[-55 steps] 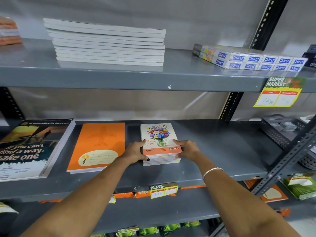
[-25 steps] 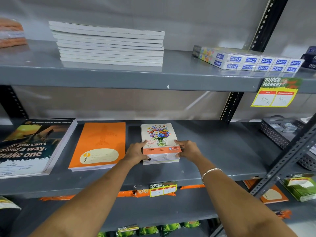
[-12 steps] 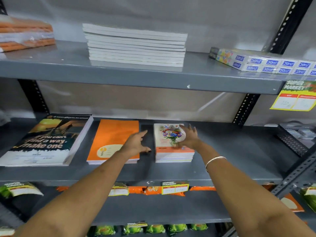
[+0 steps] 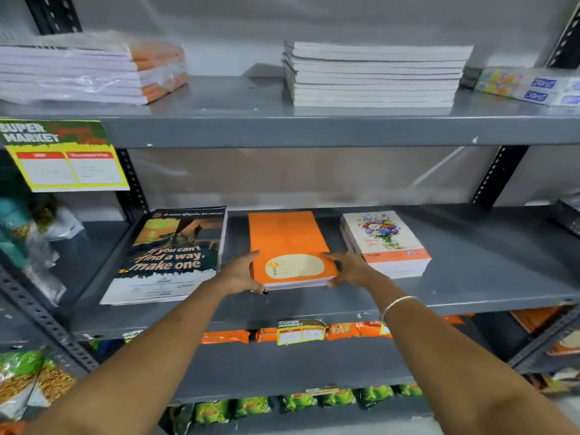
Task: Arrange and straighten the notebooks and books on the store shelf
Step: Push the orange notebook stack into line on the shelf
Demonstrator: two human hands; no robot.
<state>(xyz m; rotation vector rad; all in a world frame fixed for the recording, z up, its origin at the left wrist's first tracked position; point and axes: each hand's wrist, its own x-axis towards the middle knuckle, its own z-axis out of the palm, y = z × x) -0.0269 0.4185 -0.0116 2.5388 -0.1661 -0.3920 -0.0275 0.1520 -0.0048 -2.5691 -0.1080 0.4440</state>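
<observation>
Hands shifted from floral stack (image 4: 385, 243) to orange notebooks (image 4: 290, 249); left hand (image 4: 240, 273), right hand (image 4: 353, 268) flanking.

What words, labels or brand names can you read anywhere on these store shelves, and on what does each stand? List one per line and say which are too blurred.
"If you can't find a way, make one": cover of the large book.
"SUPER MARKET": yellow price sign; its prices are too blurred.
"SUPER MARKET": small shelf tag; numbers unreadable.
"you": label of the orange notebook.
Blue brand labels on the boxes: blurred.
Floral notebook stack: print too small.
</observation>
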